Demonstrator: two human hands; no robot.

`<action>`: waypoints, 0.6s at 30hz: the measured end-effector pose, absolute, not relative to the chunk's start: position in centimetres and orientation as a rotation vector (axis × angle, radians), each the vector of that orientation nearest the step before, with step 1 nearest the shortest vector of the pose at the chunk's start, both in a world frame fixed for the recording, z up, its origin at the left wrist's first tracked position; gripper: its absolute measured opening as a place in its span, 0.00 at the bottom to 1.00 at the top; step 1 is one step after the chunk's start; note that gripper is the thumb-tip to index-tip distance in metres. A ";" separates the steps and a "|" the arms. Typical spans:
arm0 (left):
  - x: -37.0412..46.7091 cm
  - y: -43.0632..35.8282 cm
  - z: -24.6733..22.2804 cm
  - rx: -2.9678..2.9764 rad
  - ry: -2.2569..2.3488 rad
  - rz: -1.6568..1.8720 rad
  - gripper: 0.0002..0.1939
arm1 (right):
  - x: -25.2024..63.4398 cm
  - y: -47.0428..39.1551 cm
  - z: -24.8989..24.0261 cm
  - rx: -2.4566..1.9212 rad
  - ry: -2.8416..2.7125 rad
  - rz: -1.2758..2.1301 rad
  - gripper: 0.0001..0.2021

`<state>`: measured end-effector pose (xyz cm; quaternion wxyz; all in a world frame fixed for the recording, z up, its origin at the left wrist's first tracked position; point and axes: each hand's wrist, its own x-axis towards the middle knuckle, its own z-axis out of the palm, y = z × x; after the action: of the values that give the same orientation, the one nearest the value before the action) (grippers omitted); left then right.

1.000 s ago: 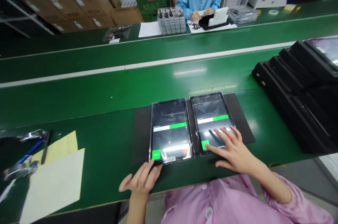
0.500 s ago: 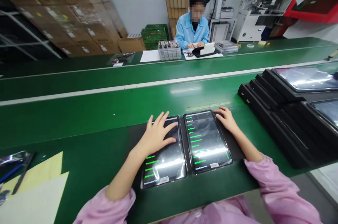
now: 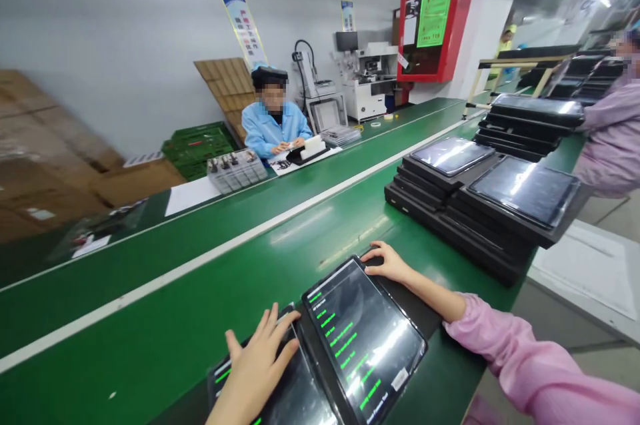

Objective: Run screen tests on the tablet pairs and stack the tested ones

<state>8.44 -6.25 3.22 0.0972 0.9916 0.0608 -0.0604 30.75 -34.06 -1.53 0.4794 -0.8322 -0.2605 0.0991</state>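
Two tablets showing green text lie side by side on a dark tray [image 3: 420, 305] on the green bench. My left hand [image 3: 257, 361] rests over the upper part of the left tablet [image 3: 300, 385], fingers spread, holding nothing. At the top right corner of the right tablet [image 3: 365, 338] is my right hand [image 3: 387, 263]; its thumb and fingers are apart and touch the corner and the tray edge. Clear film covers the right tablet, with a small white label near its lower edge.
Stacked black trays [image 3: 465, 225] with tablets on top stand at the right, more trays [image 3: 530, 125] behind them. Across the bench a person in blue [image 3: 275, 118] works beside clear boxes [image 3: 237, 171]. A pink-sleeved person [image 3: 615, 125] is at the far right.
The view has swung to the right, so the tablets and both hands appear lower and further left. My hands remain on the same tablets.
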 end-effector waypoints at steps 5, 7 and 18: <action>8.5 -7.3 4.0 2.970 0.181 -0.147 0.23 | 30.6 -34.7 -1.4 -2.031 -0.682 0.244 0.15; 8.3 -8.0 4.7 2.978 0.200 -0.174 0.23 | 30.7 -35.0 -1.6 -2.022 -0.720 0.230 0.17; 8.6 -10.0 5.9 3.016 0.251 -0.186 0.26 | 31.5 -35.7 -3.3 -2.000 -0.743 0.104 0.26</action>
<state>8.56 -9.96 5.86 0.0547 0.9932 0.0826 -0.0613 31.45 -35.67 -3.30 0.4817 -0.8205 -0.3048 0.0427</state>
